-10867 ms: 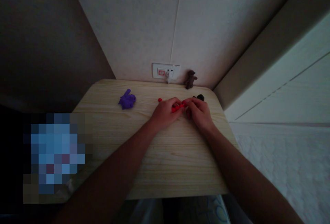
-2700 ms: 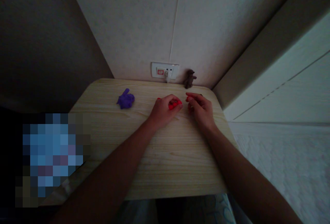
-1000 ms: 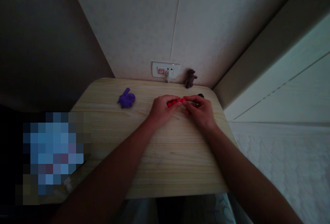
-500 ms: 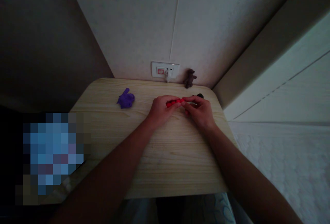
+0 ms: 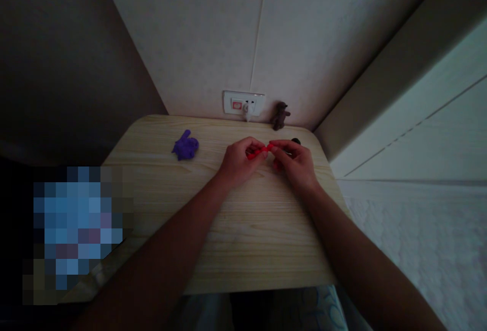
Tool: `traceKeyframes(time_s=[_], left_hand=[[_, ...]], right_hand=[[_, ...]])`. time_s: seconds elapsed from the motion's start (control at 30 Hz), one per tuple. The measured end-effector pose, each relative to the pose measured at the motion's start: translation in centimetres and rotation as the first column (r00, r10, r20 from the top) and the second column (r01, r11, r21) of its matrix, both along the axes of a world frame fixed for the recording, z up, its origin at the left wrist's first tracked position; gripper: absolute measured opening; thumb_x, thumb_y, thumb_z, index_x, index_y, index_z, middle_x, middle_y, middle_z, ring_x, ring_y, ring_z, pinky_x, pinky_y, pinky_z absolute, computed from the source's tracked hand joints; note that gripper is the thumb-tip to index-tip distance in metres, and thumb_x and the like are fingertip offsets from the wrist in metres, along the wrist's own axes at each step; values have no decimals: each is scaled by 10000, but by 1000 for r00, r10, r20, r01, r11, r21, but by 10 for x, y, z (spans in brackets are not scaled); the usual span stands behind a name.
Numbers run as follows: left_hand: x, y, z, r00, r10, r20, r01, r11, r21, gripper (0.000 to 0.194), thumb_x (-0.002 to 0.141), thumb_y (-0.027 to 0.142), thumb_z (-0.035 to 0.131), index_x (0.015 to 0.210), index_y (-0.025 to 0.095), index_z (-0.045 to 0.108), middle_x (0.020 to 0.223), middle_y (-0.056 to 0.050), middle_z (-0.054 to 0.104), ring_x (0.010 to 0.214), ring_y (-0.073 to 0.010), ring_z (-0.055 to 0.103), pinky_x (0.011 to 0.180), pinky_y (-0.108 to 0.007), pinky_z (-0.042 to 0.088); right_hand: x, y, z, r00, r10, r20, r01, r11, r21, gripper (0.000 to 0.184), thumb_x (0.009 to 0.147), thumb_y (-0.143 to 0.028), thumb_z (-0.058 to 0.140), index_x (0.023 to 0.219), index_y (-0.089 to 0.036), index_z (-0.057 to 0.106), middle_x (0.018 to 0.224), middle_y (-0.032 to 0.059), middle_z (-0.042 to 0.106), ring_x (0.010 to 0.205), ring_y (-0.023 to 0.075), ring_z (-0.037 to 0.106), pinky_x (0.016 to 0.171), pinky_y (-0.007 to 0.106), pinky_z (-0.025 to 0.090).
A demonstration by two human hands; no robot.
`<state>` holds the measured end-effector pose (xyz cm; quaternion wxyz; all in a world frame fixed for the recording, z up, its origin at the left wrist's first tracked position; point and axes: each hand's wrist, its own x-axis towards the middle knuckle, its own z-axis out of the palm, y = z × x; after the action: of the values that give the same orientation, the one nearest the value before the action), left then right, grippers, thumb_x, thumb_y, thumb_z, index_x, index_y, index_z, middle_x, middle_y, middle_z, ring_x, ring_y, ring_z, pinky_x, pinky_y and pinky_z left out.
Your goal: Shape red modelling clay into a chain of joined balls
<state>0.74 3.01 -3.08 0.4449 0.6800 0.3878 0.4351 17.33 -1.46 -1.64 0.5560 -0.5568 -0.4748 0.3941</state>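
Note:
Just above the wooden tabletop, my left hand (image 5: 241, 162) pinches a strip of soft red modelling clay (image 5: 257, 153). My right hand (image 5: 296, 162) has thumb and index finger closed on the strip's right end. Fingertips cover part of the strip, so its full shape is hidden. Beneath my right hand shows another bit of red clay (image 5: 277, 165), partly covered. A small black lump (image 5: 296, 141) sits just behind the right fingers. Farther left lies a lump of purple clay (image 5: 185, 146) with a stub pointing up.
A brown figure (image 5: 280, 116) stands at the table's back edge against the wall. Beside it, a wall socket (image 5: 243, 103) holds a white plug. The pale wooden table (image 5: 236, 239) has rounded back corners. A blurred-out patch covers the lower left. A white cabinet rises on the right.
My fingers have shifted slightly around the red clay, and its right end looks bent up a little more. The purple clay and brown figure have stayed put.

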Motion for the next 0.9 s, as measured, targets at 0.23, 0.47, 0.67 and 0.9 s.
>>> traceKeyframes(time_s=[0.23,0.47,0.67,0.9], left_hand=[[-2,2,-1,1000,-20,24,20,1000,-12,223,847,365,750,945,166,770,934,-66,816,820,-159,736,762,-284,570],[-3,4,-2,1000,-16,23,16,1000,-2,225,838,360,748,954,172,793,952,-66,829,839,-171,751,777,-295,577],[-4,2,0,999,-18,36,19,1000,-6,219,835,355,755,944,170,800,947,-68,832,839,-176,754,774,-294,577],[-4,2,-2,999,-18,42,18,1000,-14,243,832,366,760,952,158,801,950,-81,830,844,-180,755,779,-295,574]], right_hand=[[1,0,-1,1000,-2,-25,2,1000,2,469,672,-553,929,936,-185,810,592,-13,658,484,107,542,463,252,423],[1,-1,-3,999,13,-51,-13,1000,-8,525,622,-592,948,919,-183,807,662,5,688,505,104,551,456,253,436],[0,-1,-3,997,21,-70,-21,1000,-4,507,619,-578,954,907,-187,810,670,7,694,509,106,557,463,259,456],[1,-1,-4,996,26,-89,-27,1000,-8,474,614,-522,973,904,-178,821,656,2,689,504,101,563,461,245,447]])
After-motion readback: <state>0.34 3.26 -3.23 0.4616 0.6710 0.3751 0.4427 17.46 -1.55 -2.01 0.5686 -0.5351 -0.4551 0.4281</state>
